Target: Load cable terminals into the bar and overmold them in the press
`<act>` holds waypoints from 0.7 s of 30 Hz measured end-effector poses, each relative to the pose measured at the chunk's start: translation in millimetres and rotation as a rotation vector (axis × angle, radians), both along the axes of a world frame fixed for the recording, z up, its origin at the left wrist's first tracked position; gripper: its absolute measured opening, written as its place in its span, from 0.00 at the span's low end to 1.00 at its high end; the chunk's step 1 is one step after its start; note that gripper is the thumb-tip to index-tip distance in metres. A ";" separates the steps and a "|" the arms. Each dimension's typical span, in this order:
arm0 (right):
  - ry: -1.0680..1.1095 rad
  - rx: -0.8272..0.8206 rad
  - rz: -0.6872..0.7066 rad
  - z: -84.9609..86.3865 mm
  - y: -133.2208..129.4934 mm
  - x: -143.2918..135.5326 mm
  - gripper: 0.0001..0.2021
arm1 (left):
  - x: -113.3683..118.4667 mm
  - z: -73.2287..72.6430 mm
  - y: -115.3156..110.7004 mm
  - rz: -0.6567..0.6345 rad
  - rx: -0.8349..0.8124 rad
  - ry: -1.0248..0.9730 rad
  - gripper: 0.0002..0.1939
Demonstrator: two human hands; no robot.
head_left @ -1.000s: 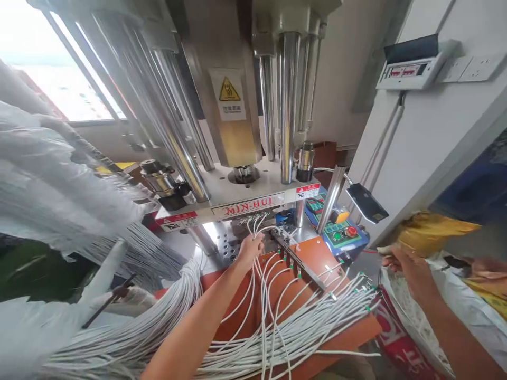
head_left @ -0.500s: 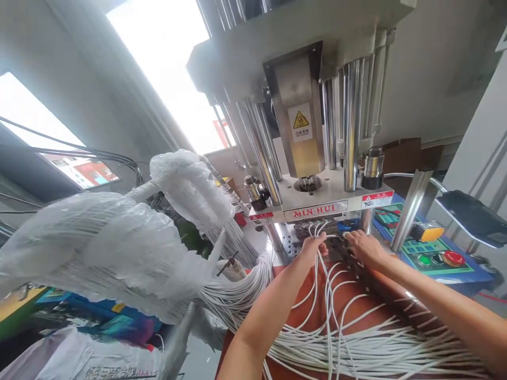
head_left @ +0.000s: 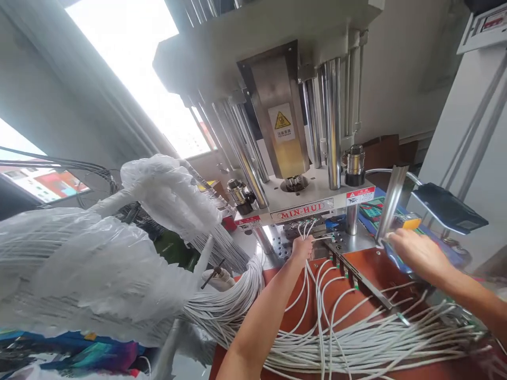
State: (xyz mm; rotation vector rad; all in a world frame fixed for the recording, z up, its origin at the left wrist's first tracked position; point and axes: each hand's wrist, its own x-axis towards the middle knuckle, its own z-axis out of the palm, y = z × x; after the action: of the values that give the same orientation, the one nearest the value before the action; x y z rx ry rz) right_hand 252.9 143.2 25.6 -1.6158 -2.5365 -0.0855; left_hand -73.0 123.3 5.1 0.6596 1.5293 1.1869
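Observation:
My left hand [head_left: 303, 248] is closed around several white cables just below the front of the press marked MIN-HUI [head_left: 303, 212]. The cable ends go up into a metal mold [head_left: 303, 227] under the press plate. My right hand [head_left: 415, 253] is at the right beside an upright metal post, fingers curled and blurred; what it holds, if anything, is hidden. A long dark metal rail [head_left: 364, 282] with small green-ended connectors lies slanted on the red-brown table [head_left: 293, 282]. Many white cables [head_left: 348, 343] spread over the table's front.
Plastic-wrapped cable bundles [head_left: 87, 269] fill the left side. A blue control panel [head_left: 372, 211], a metal post [head_left: 392, 203] and a dark lamp-like unit [head_left: 451, 206] stand at the right. A black-handled clamp [head_left: 214, 274] is left of the table.
My right hand has moved right, away from the rail and mold to beside the post. My left hand still grips the cables. The camera view has shifted to the right.

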 end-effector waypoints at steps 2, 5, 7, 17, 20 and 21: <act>0.044 -0.002 -0.108 -5.8 -18.0 54.5 0.13 | 0.9 0.8 -2.3 -0.014 0.029 -0.002 0.20; 0.044 0.015 -0.322 -21.0 -53.5 133.3 0.14 | -0.9 -0.2 0.3 -0.055 0.061 -0.017 0.23; 0.018 0.021 -0.488 -34.0 -75.7 179.0 0.16 | -3.3 -3.3 7.4 -0.102 0.070 -0.035 0.22; 0.335 -0.046 -0.404 -61.8 -81.7 172.2 0.20 | -1.2 4.3 10.3 -0.086 -0.028 -0.210 0.17; 0.659 -0.137 0.154 -42.9 -62.6 71.5 0.19 | -2.1 8.1 10.7 -0.043 -0.071 -0.250 0.12; 0.671 -0.098 0.277 -37.6 -53.7 36.8 0.19 | -4.1 8.5 11.4 -0.037 -0.084 -0.262 0.11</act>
State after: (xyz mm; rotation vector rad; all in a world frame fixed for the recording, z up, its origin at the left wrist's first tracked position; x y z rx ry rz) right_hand 289.7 89.5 -12.0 -1.0499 -2.2054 0.5226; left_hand -77.1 134.6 13.6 0.4549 1.3331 1.1274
